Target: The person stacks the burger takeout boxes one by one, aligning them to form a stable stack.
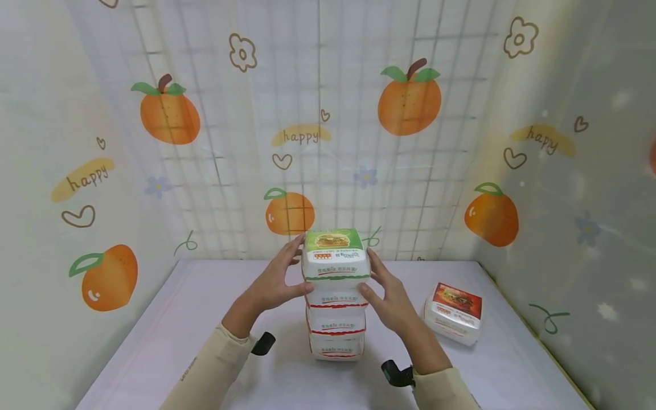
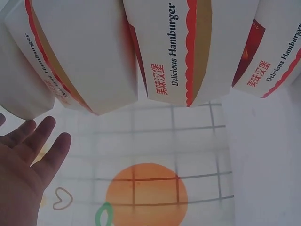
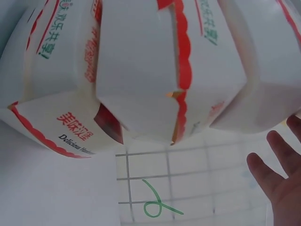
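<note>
A stack of white hamburger boxes stands upright in the middle of the table. On top is a green-lidded hamburger box (image 1: 335,256) with a burger picture. Beneath it sit three red-trimmed hamburger boxes (image 1: 335,322), one on another. My left hand (image 1: 279,276) is at the left side of the top box, its thumb tip by the front corner near the seam below. On the opposite side my right hand (image 1: 392,302) mirrors it, thumb at the front right corner. Both wrist views show the fingers spread and fairly straight, close beside the upper boxes.
Apart from the stack, a red-lidded hamburger box (image 1: 453,313) lies on the table (image 1: 215,393) at the right, beyond my right wrist. A printed curtain (image 1: 348,74) with oranges hangs behind and along both sides. Black wrist cameras (image 1: 397,373) stick out from both sleeves.
</note>
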`<action>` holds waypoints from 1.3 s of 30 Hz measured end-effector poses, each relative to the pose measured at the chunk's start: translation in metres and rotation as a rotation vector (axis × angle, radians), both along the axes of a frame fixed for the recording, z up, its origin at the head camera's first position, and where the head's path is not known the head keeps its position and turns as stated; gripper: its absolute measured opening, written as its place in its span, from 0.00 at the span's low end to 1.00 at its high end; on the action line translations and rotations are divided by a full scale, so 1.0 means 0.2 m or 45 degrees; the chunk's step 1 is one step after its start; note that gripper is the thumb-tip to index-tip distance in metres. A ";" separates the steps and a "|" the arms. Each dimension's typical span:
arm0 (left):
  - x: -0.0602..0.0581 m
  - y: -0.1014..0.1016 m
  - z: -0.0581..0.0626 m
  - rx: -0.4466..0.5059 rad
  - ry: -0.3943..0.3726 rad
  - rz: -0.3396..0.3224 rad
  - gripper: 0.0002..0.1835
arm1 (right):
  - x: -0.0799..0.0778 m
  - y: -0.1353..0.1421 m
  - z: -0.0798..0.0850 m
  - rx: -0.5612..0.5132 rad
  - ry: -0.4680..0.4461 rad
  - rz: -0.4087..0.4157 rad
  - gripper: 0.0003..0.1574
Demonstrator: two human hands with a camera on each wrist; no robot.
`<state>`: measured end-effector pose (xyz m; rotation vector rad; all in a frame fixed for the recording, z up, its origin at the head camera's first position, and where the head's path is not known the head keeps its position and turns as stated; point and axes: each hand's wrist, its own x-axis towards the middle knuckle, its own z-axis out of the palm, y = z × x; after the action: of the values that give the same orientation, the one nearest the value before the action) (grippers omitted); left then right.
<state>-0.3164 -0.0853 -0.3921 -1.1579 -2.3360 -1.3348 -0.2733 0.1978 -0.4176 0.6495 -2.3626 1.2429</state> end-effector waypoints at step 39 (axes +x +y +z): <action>0.02 0.00 -0.02 -0.001 -0.028 0.013 0.55 | 0.02 0.00 -0.04 -0.019 -0.076 -0.041 0.48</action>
<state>-0.3123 -0.0855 -0.3952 -1.1356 -2.3547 -1.3506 -0.2689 0.1980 -0.4263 0.5749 -2.3998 1.2816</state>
